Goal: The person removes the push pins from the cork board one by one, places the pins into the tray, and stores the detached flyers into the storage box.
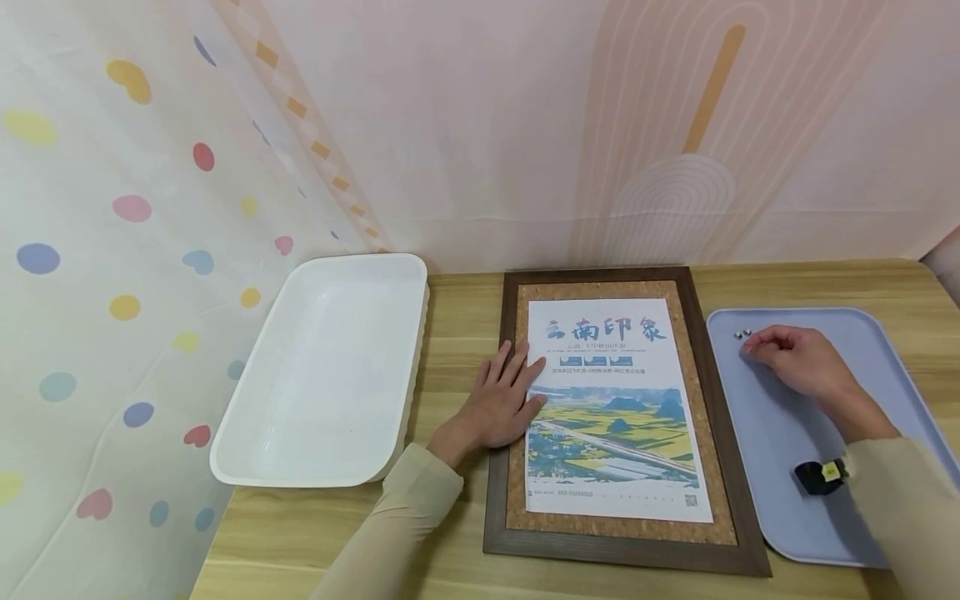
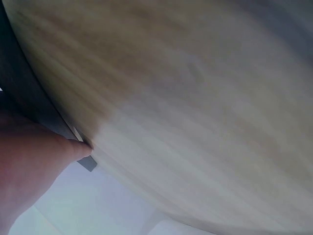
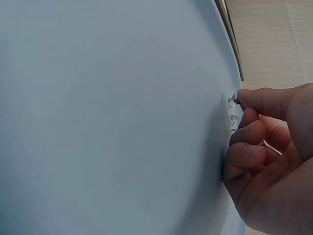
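Silver thumbtacks (image 3: 234, 119) lie in the blue tray (image 1: 780, 500), near its far left corner. With fingertips down among them, my right hand (image 1: 798, 358) pinches one thumbtack (image 3: 235, 99) between thumb and forefinger; its other fingers are curled. My left hand (image 1: 498, 408) rests with spread fingers on the left side of a dark-framed cork board (image 1: 615, 546), fingertips reaching the edge of a printed poster (image 1: 611, 450). The poster lies on the cork, bearing large Chinese characters and a landscape picture. The left wrist view shows only part of the left hand (image 2: 39, 166) at the frame.
An empty white basin (image 1: 322, 367) stands left of the board on the wooden table (image 1: 300, 542). A patterned cloth wall (image 1: 480, 167) rises behind. In the tray, beside the right wrist, sits a small black object with a yellow label (image 1: 817, 477).
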The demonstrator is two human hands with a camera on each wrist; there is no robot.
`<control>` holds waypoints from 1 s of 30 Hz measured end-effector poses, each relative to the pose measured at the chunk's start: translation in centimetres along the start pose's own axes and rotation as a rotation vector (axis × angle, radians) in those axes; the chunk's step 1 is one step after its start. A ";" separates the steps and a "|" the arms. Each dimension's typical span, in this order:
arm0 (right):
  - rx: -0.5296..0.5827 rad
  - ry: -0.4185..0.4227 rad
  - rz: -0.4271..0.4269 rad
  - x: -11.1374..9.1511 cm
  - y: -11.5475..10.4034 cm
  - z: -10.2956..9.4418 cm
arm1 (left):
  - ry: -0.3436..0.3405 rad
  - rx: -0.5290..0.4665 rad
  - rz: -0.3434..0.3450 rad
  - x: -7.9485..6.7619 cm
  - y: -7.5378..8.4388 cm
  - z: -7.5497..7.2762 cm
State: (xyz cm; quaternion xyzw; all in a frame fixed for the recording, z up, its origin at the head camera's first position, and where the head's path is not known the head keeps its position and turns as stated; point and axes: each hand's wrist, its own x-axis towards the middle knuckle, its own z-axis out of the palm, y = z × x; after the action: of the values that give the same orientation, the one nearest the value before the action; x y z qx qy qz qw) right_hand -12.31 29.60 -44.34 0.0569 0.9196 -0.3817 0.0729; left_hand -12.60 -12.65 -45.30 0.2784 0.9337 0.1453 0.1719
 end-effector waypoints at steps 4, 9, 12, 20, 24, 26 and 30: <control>-0.007 0.006 0.012 0.3 0.1 0.0 | 0.000 -0.001 0.003 0.0 0.0 0.0; -0.002 0.016 0.021 0.5 0.4 0.0 | -0.003 -0.001 -0.001 0.0 0.0 0.1; -0.001 0.021 0.025 0.5 0.4 0.0 | -0.001 -0.004 -0.002 0.0 0.0 0.0; -0.013 0.022 0.028 0.6 0.4 0.2 | -0.002 0.000 -0.006 -0.1 0.0 0.1; -0.002 0.017 0.036 0.4 0.5 0.2 | -0.007 0.000 -0.008 -0.1 0.0 0.1; 0.006 0.018 0.039 0.3 0.4 0.2 | -0.011 -0.002 -0.008 -0.1 0.0 0.0; 0.012 0.044 0.012 0.1 -0.3 0.2 | -0.010 -0.002 -0.009 -0.1 0.0 -0.1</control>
State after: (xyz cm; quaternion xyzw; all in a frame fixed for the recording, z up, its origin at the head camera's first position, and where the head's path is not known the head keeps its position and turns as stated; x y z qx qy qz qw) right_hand -12.47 29.23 -44.26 0.0712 0.9184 -0.3853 0.0544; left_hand -12.58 -12.70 -45.17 0.2749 0.9339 0.1439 0.1776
